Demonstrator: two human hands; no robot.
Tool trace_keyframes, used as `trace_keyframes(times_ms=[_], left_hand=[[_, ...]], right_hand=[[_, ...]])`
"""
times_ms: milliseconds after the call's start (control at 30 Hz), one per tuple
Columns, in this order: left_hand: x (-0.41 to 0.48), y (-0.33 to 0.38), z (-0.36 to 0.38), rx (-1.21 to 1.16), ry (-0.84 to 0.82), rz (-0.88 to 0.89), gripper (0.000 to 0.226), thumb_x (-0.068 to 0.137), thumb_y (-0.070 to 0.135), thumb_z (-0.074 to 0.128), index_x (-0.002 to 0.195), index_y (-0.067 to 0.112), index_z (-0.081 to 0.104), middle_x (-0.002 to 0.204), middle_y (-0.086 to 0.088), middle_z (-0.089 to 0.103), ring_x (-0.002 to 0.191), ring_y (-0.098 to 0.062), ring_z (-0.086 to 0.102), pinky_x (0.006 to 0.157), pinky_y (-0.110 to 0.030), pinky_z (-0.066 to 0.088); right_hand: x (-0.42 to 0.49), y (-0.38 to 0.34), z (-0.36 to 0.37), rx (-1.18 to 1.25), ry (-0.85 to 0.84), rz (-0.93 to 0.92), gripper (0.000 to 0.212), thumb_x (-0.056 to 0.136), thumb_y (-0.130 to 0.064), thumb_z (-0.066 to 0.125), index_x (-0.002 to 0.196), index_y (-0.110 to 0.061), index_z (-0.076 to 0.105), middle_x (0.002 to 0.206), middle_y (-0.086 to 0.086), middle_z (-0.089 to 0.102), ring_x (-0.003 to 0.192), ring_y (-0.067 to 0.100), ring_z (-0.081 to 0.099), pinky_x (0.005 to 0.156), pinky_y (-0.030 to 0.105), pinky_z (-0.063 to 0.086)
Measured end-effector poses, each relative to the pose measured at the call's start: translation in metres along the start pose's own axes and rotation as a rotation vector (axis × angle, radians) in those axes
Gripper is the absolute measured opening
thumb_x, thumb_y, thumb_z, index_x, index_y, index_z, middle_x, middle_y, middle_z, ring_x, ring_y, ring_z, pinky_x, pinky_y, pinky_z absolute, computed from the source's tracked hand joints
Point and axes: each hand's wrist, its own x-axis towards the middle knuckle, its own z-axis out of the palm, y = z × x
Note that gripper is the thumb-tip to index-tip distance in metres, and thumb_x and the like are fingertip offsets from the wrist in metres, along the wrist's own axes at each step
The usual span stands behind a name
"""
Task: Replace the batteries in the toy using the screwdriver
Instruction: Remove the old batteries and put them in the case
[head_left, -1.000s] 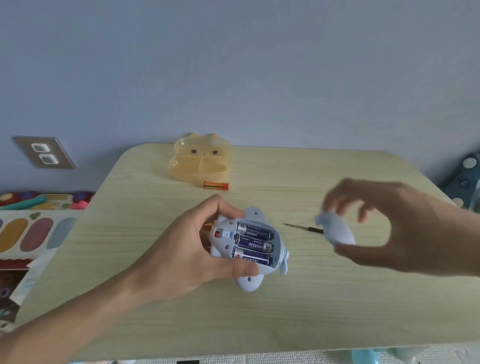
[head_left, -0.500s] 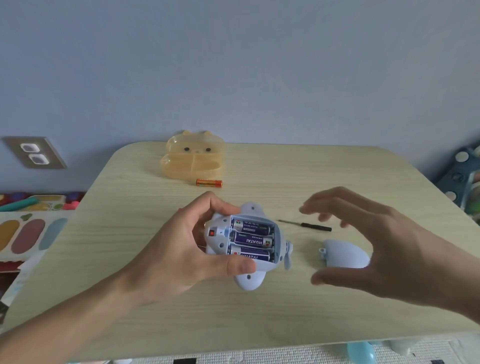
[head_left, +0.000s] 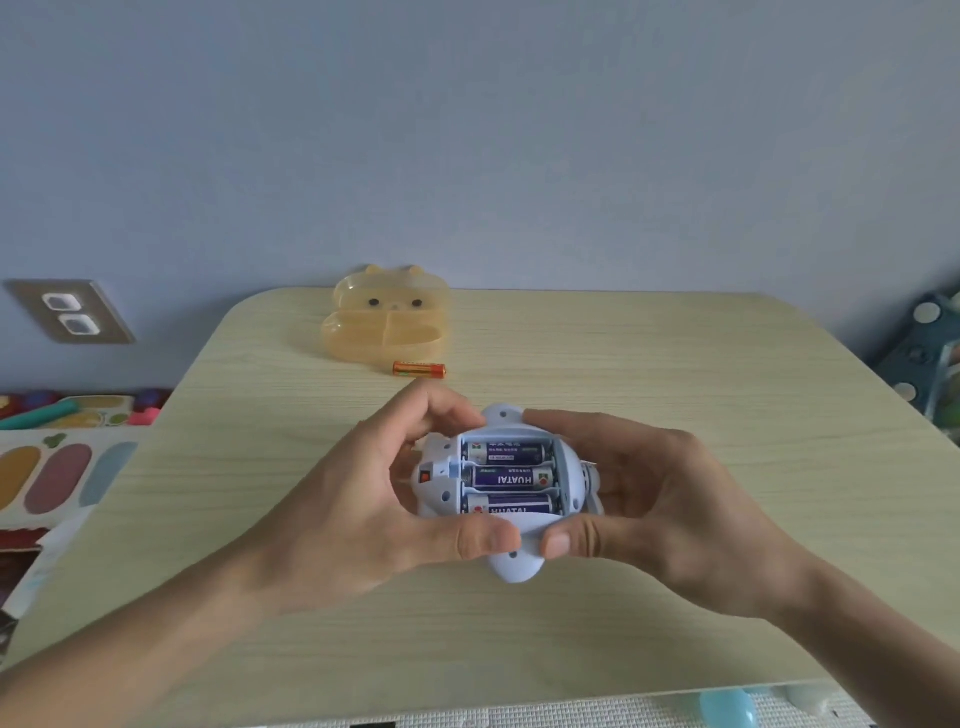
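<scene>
A pale blue toy (head_left: 511, 566) is held belly-up above the middle of the wooden table (head_left: 675, 374). Its battery bay is uncovered and holds three purple batteries (head_left: 506, 478) side by side. My left hand (head_left: 363, 509) grips the toy's left side, thumb on its near edge. My right hand (head_left: 670, 504) grips the right side, fingers over the far edge and thumb on the near edge. An orange battery (head_left: 418, 369) lies loose farther back on the table. The screwdriver and the battery cover are hidden behind my right hand.
A translucent orange bear-shaped box (head_left: 387, 322) sits at the table's far edge by the wall. A wall socket (head_left: 70, 312) is at the left. Colourful toys and a mat (head_left: 47, 467) lie on the floor to the left, blue items (head_left: 930, 358) at the right.
My right hand set the battery cover down on the table, then moved left and took hold of the toy's right side. My left hand kept its grip.
</scene>
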Motion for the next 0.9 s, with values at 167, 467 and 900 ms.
trace_keyframes(times_ms=[167,467,900], left_hand=[[0.007,0.017,-0.015,0.517,-0.096,0.209,0.051,0.079,0.063,0.080,0.122,0.046,0.059,0.130,0.019,0.054,0.123,-0.013,0.060,0.097,-0.032,0.054],[0.027,0.023,-0.007,0.839,-0.307,0.223,0.053,0.075,0.074,0.074,0.118,0.051,0.055,0.118,0.025,0.035,0.091,-0.001,0.057,0.074,-0.026,0.053],[0.037,0.014,-0.007,0.658,-0.335,0.300,0.051,0.071,0.063,0.086,0.098,0.041,0.049,0.110,0.019,0.043,0.078,-0.017,0.066,0.064,-0.036,0.055]], right_hand=[[0.002,0.002,0.000,0.018,0.029,0.057,0.075,0.068,-0.017,0.090,0.138,-0.026,0.064,0.122,-0.002,0.080,0.104,0.029,0.080,0.098,0.052,0.060],[0.002,0.002,0.006,0.000,-0.029,0.098,0.061,0.075,-0.005,0.088,0.129,-0.029,0.072,0.112,0.003,0.083,0.099,0.027,0.081,0.094,0.041,0.063],[0.005,0.005,0.009,0.034,-0.050,0.109,0.054,0.076,0.000,0.088,0.124,-0.020,0.075,0.113,0.006,0.082,0.100,0.030,0.081,0.091,0.038,0.064]])
